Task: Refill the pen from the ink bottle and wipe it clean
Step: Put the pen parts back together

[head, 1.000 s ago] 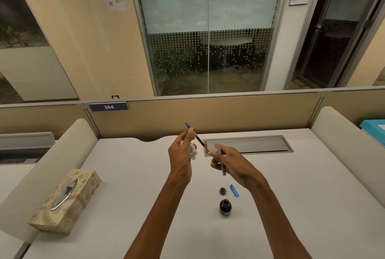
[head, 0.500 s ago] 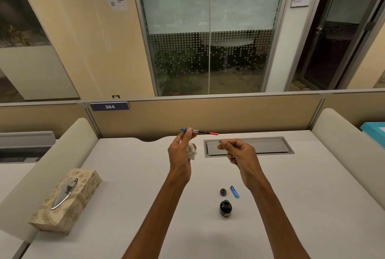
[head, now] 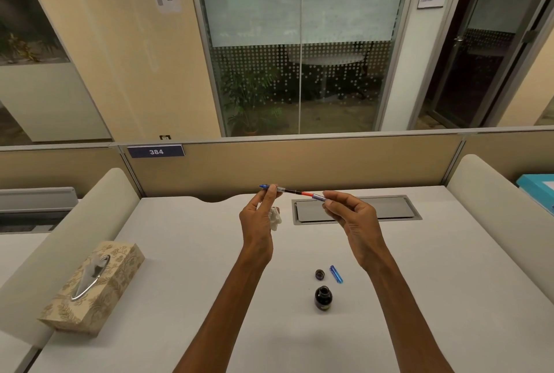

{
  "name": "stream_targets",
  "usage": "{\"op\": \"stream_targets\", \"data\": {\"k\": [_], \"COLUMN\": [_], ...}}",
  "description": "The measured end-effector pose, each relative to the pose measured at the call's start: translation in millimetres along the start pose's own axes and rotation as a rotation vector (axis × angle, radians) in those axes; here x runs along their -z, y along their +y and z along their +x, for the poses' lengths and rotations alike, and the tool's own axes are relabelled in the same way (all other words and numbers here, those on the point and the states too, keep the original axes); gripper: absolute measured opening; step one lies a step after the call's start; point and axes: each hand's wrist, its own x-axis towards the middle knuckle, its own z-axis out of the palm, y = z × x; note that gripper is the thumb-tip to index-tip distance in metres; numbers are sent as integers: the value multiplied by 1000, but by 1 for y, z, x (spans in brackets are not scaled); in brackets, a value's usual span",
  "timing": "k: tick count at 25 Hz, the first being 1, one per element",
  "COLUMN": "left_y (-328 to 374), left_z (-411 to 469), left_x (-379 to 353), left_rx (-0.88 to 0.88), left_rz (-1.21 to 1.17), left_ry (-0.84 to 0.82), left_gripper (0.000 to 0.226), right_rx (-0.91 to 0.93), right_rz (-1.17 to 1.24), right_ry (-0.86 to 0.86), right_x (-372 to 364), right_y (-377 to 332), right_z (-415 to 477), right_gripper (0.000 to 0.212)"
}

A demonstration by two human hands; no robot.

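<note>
Your counter [head: 195, 252] carries a tissue box [head: 93, 285] near its left edge. Above its middle, toward the far edge, your left hand [head: 259, 222] pinches the pen [head: 292, 192] by its nib end between thumb and fingertips. Your right hand [head: 350, 219] pinches the opposite end, where the barrel looks only partly fitted. The pen lies level, its long axis running left to right between both hands, nib pointing left, so the next move is probably a push or twist along that axis from the right. The bottle [head: 323, 298] stands open nearer the front edge, dark with ink. A wad [head: 275, 218] shows at the left palm, seemingly held by the lower fingers. A blue cap [head: 336, 274] and the lid [head: 320, 274] lie side by side just behind the bottle.
</note>
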Motion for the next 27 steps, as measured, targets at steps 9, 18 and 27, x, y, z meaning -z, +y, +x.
{"op": "stream_targets", "data": {"k": [9,18,27], "left_y": [-11,-17,-24], "left_z": [-11,-13,-11], "left_x": [-4,-12,-13], "left_rx": [7,56,58], "left_rz": [122,120,112], "left_ry": [-68,-68,-78], "left_gripper": [32,32,25], "right_rx": [29,-44,-49], "right_rz": [-163,-240,-329], "right_ry": [-70,141,17], "right_x": [0,-11,-6], "right_y": [8,15,13], "right_z": [-4,-1,-4], "right_gripper": [23,23,22]}}
